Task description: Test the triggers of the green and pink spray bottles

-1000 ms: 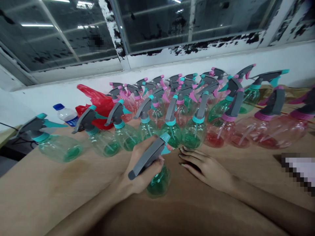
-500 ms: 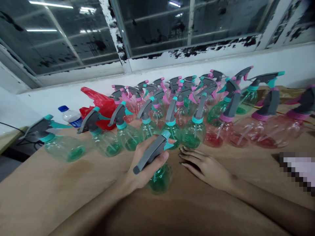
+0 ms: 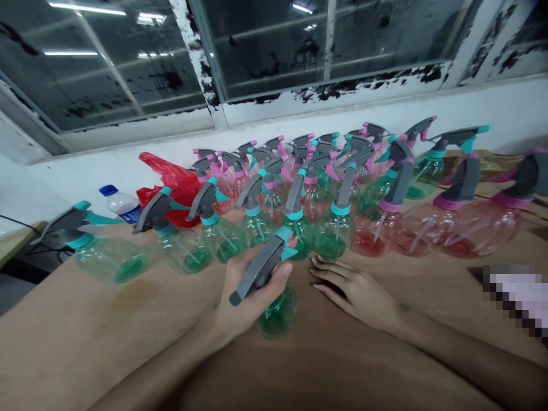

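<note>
My left hand is wrapped round the neck of a green spray bottle with a grey and teal trigger head. That bottle stands on the wooden table, in front of a row of others. My right hand rests on the tabletop just right of it, fingers stretched out and holding nothing. Beyond its fingertips stands another green spray bottle. To its right comes a pink spray bottle with a pink collar.
Several more green and pink spray bottles crowd the back of the table. At the back left are a red plastic bag and a clear water bottle with a blue cap. A pixelated patch lies at the right. Windows rise behind.
The view has shifted very slightly. Both hands and the held spray bottle stay in the same place on the table.
</note>
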Demonstrator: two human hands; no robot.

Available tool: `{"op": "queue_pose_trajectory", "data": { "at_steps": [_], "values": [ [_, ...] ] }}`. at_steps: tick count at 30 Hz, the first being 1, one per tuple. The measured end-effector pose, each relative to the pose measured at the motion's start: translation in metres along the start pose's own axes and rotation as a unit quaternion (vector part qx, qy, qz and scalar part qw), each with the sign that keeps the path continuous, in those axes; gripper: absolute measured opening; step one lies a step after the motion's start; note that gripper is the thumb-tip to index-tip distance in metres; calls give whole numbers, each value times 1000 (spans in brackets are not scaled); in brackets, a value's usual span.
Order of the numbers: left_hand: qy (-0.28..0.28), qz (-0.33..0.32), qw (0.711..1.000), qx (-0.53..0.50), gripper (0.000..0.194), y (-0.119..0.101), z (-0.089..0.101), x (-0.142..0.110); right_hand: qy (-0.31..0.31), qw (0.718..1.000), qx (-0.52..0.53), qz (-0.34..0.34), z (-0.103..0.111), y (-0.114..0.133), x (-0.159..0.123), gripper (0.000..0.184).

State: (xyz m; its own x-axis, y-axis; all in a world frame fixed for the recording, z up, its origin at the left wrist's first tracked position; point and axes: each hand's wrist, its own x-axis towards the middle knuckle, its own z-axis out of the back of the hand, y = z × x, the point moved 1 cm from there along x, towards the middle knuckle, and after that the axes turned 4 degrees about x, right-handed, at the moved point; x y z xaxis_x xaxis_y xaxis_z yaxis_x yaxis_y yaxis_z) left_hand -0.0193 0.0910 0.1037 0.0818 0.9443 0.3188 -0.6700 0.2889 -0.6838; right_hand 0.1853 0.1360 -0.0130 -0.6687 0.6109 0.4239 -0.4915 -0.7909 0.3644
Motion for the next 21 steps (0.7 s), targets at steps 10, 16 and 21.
{"op": "queue_pose_trajectory", "data": {
  "at_steps": [10,16,21],
  "values": [
    [77,24,997,13,30,18,-5,-19,-19,1000,2,3,1,1,1,30],
    [59,52,996,-31,22,24,21,-38,-8,1000,-5,-3,1,2,0,30],
    [-56,106,989,91,24,56,67,-70,1,1000,-25,7,-1,1,-3,31]
  ]
}}
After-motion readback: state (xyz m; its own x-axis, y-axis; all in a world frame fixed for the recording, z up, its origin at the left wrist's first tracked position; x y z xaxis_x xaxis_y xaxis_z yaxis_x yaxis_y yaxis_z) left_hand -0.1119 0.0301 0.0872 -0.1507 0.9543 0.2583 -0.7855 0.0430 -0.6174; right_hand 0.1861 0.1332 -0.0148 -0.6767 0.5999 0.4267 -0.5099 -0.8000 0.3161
